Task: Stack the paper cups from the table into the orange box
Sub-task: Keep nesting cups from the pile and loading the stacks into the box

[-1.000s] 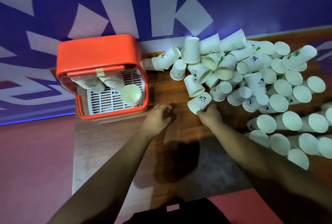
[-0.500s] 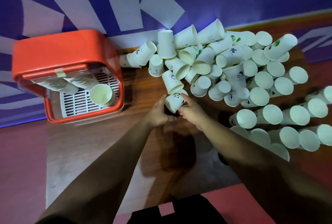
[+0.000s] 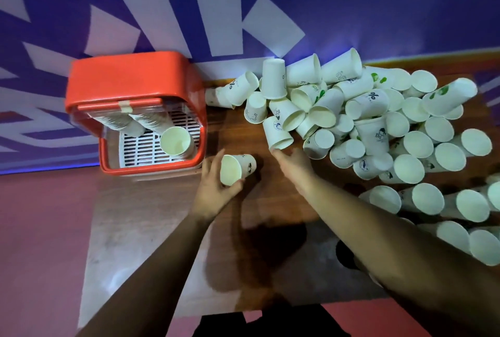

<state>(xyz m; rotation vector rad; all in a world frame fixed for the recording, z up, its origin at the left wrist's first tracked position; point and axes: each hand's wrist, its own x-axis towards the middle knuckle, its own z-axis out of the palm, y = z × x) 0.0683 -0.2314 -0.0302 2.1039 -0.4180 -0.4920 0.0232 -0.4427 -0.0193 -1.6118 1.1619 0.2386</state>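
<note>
My left hand (image 3: 213, 188) grips a white paper cup (image 3: 236, 167) lying sideways, its mouth facing me, just right of the orange box (image 3: 130, 79). Inside the box, on a white slatted tray, lie stacked cups (image 3: 176, 141) with one open mouth showing. My right hand (image 3: 293, 163) reaches with fingers extended toward the near edge of a big pile of paper cups (image 3: 365, 120), fingertips close to a cup (image 3: 277, 133) that lies on its side; it holds nothing.
The wooden table (image 3: 167, 228) ends at its left and front edges above a pink floor (image 3: 40, 242). More cups (image 3: 460, 209) lie in rows at the right. A purple and white wall (image 3: 243, 12) stands behind the box and pile.
The cup passed from my right hand to my left, which carried it left toward the box. My right hand let go and moved back toward the pile.
</note>
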